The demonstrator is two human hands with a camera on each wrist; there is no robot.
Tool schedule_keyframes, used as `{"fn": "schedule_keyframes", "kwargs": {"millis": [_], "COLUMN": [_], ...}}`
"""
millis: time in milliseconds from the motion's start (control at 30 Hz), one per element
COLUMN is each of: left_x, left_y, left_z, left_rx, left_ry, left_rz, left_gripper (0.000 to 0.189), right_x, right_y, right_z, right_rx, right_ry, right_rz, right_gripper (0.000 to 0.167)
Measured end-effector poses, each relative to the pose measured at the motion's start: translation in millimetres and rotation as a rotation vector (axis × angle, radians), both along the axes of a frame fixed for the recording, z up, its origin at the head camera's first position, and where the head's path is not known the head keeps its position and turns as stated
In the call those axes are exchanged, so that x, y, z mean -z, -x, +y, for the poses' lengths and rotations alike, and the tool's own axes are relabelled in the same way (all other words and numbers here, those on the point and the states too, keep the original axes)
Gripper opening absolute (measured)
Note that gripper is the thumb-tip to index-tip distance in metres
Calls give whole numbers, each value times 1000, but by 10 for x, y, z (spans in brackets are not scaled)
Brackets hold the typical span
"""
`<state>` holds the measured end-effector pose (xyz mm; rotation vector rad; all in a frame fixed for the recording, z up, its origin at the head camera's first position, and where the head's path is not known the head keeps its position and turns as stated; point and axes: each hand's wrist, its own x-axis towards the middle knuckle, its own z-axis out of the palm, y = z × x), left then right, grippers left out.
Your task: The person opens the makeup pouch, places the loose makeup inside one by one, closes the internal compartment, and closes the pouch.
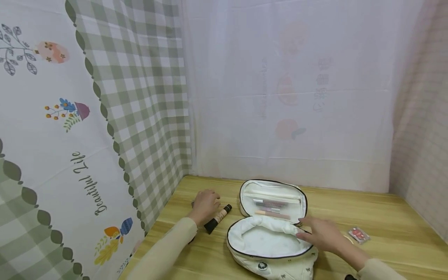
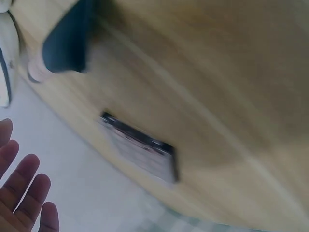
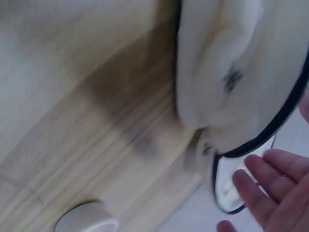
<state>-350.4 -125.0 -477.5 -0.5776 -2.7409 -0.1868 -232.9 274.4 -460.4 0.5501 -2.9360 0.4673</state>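
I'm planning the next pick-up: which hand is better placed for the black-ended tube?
Probably the left hand: it is close beside the tube, while the right hand is across the open bag.

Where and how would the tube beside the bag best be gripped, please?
Probably pinch the tube across its beige middle, from above, with the left hand: it lies lengthwise on the table, long and narrow, with the bag to its right.
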Motion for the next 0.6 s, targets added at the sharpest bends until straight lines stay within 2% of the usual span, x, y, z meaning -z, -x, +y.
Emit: {"fn": "schedule_keyframes", "kwargs": {"millis": [133, 300, 467, 600], "left_x": [48, 77, 85, 59], "left_y": [-22, -52, -64, -70], "left_z": [-188, -376, -516, -603], "left_rx": [-34, -62, -49, -86], "left_ry": [-54, -106, -116, -165], "left_rz": [-3, 3, 16, -32], "left_gripper": [18, 8, 12, 16], "right_x": [4, 53, 145, 206], "right_y": [-149, -272, -326, -360], "right_z": [-73, -101, -76, -54], "right_rx": [1, 17, -9, -21], "right_ry": [-44, -89, -101, -71], "right_rz": [-22, -58, -60, -63], "right_gripper": [52, 56, 69, 82]}}
